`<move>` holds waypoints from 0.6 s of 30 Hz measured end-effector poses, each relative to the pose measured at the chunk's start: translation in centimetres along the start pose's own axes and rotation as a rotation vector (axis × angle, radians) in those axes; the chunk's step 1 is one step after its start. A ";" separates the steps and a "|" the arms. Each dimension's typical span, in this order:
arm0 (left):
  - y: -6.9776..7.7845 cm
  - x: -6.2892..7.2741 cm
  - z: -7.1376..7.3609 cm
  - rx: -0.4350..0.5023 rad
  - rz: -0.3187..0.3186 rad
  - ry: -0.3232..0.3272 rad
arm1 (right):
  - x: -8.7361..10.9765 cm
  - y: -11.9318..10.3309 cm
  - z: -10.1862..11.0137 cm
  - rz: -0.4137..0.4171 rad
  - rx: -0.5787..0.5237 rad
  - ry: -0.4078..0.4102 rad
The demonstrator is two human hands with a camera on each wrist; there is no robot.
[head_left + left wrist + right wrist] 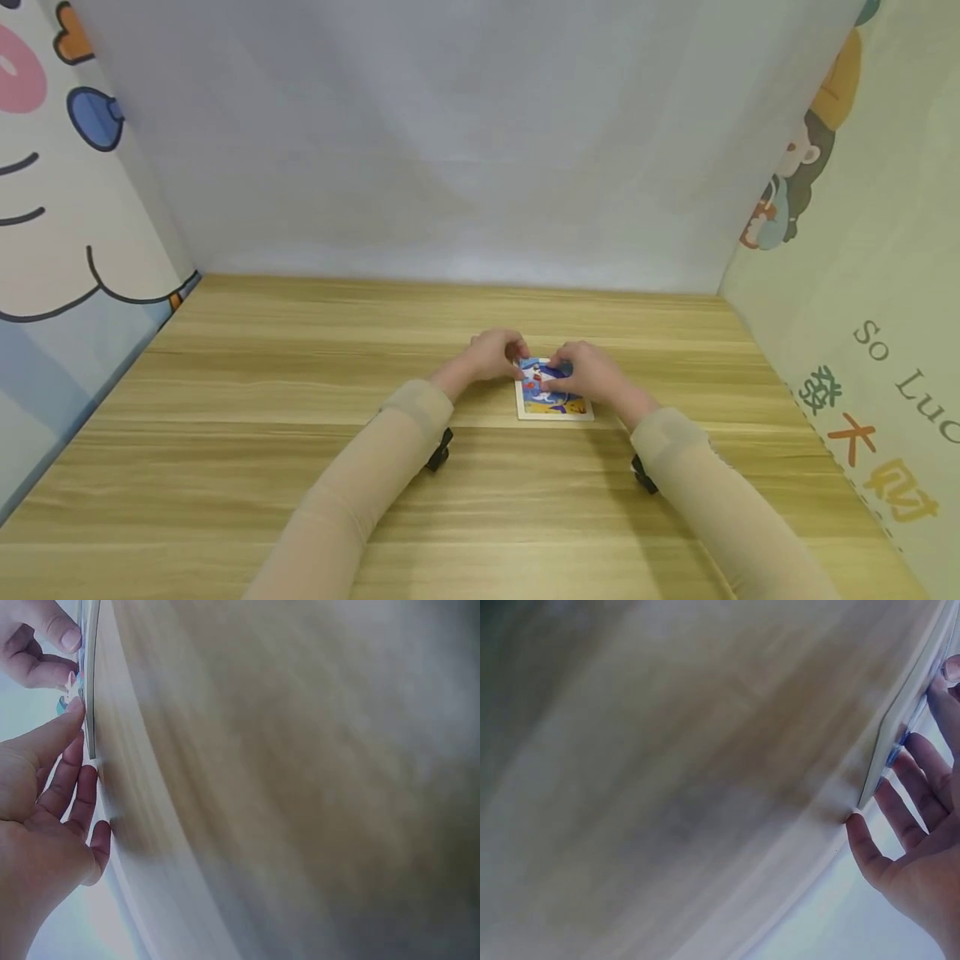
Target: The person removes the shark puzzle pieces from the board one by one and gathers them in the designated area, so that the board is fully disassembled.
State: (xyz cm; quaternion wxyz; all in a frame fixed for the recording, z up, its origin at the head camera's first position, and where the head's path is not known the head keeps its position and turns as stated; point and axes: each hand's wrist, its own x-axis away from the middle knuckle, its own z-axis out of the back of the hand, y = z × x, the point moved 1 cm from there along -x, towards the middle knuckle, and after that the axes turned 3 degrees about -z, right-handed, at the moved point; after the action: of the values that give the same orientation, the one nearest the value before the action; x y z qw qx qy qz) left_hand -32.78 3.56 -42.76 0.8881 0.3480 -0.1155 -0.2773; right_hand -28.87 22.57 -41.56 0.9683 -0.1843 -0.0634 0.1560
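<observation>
A small square picture puzzle [555, 407] with a pale frame lies flat on the wooden table, printed in blue, white, red and yellow. At its left edge my left hand [495, 354] bends over the board. In the left wrist view, my left hand [52, 787] pinches a small pale and teal puzzle piece [72, 687], tilted up at the thumb tip. My right hand [592, 372] reaches over the puzzle from the right, thumb and forefinger apart on the picture. Its other fingers [907, 825] touch the board's edge in the right wrist view.
The wood-grain table [300, 350] spreads around the board on all sides. A plain pale curtain [450, 167] hangs behind it. Printed cloth panels with cartoon figures stand left [75, 208] and right [885, 275].
</observation>
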 end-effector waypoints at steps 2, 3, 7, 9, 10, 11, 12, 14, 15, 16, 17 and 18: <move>-0.1 0.0 0.1 0.043 -0.014 -0.001 | 0.0 -0.1 0.0 0.004 0.007 -0.002; -0.2 0.1 0.1 0.065 -0.021 -0.001 | 0.0 -0.1 0.0 0.006 0.009 -0.004; -0.3 0.2 0.2 0.126 -0.054 0.010 | -0.1 0.0 0.0 0.004 0.005 -0.003; -0.3 0.2 0.4 0.137 -0.063 0.018 | -0.1 0.1 -0.1 0.001 0.004 0.001; -0.3 0.2 0.5 0.142 -0.065 0.024 | -0.2 0.2 -0.1 -0.001 0.005 0.004; -0.3 0.2 0.7 0.151 -0.063 0.029 | -0.2 0.2 -0.2 -0.001 0.007 0.006; -0.3 0.3 0.8 0.157 -0.061 0.034 | -0.2 0.3 -0.2 0.000 0.007 0.007; -0.3 0.3 1.1 0.171 -0.053 0.043 | -0.2 0.3 -0.2 0.003 0.005 0.005; -0.3 0.4 1.3 0.179 -0.048 0.046 | -0.2 0.4 -0.2 0.001 0.002 0.004; -0.3 0.5 1.6 0.187 -0.047 0.045 | -0.2 0.4 -0.2 0.001 -0.002 0.001; -0.4 0.5 1.8 0.193 -0.050 0.043 | -0.2 0.4 -0.2 0.003 -0.005 -0.002; -0.4 0.6 2.1 0.198 -0.054 0.040 | -0.2 0.4 -0.1 0.009 -0.009 -0.006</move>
State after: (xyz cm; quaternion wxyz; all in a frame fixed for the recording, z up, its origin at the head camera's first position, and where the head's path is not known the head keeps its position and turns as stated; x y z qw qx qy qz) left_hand -33.27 1.85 -41.48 0.8437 0.4425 -0.1150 -0.2814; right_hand -29.17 22.84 -41.86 0.9666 -0.1884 -0.0663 0.1607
